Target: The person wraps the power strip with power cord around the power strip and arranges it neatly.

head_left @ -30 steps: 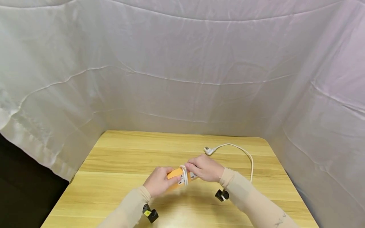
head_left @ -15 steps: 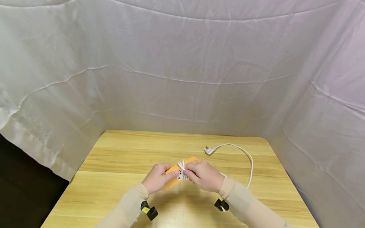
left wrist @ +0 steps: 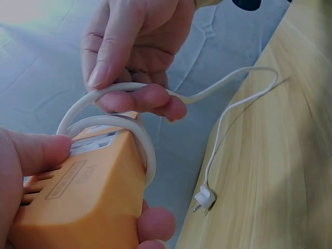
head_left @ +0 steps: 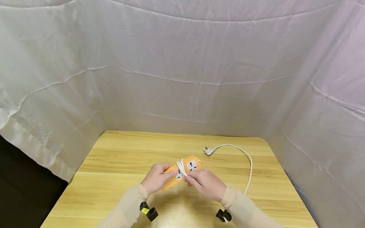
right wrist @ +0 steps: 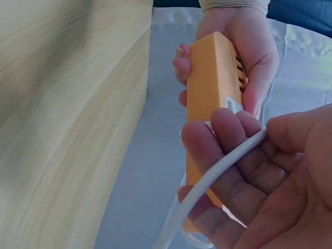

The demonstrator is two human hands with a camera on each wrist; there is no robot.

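Cord (right wrist: 210, 179) is now slanting across the strip (left wrist: 104, 181), the right hand (head_left: 207, 184) pinching it nearer the person than before and exposing the far socket (head_left: 191, 165). The left hand (head_left: 156, 178) is gripping the strip above the desk (head_left: 128, 152); another turn is apparently forming.

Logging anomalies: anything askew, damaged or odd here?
Nothing stands out: no visible spill or damage. The left hand grips the orange power strip; the right hand holds the white cord, looped around the strip. The plug lies on the table.
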